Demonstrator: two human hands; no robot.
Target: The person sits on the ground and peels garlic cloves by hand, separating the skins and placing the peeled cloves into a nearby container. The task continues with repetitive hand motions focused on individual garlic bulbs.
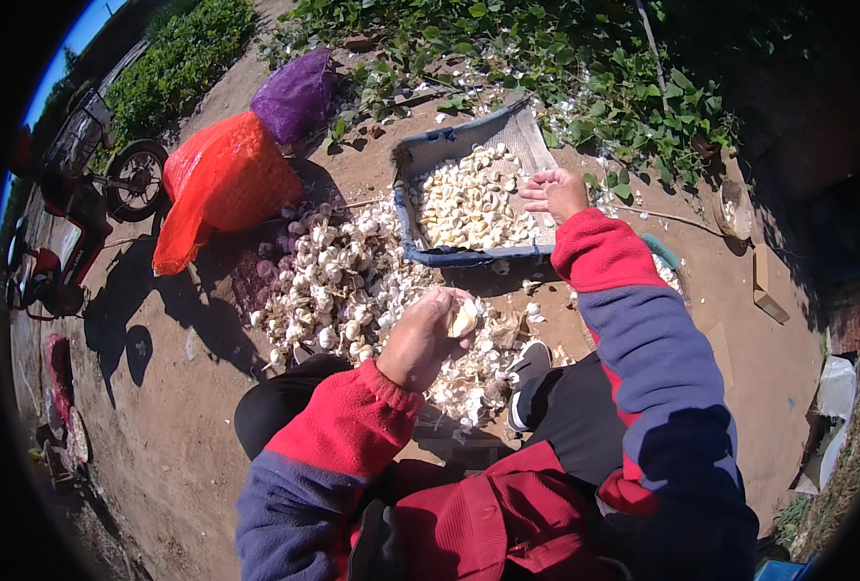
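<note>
My left hand (427,335) is closed around a partly peeled garlic bulb (463,319), whose pale cloves face up, above a litter of papery skins (470,385). Over the right edge of a blue-rimmed basket (495,258) my right hand (554,194) is held with its fingers slightly bent and apart, and no clove shows in it. Many peeled garlic cloves (466,200) lie in the basket on a woven lining. To the left of the basket, a heap of whole garlic bulbs (328,269) with dry stalks spreads over the ground.
A red mesh sack (234,181) and a purple mesh sack (295,94) stand at the upper left, near a parked motorbike (74,247). Green vines (546,65) grow beyond the basket. A cardboard box (769,283) lies at the right. My shoe (530,363) is beside the skins.
</note>
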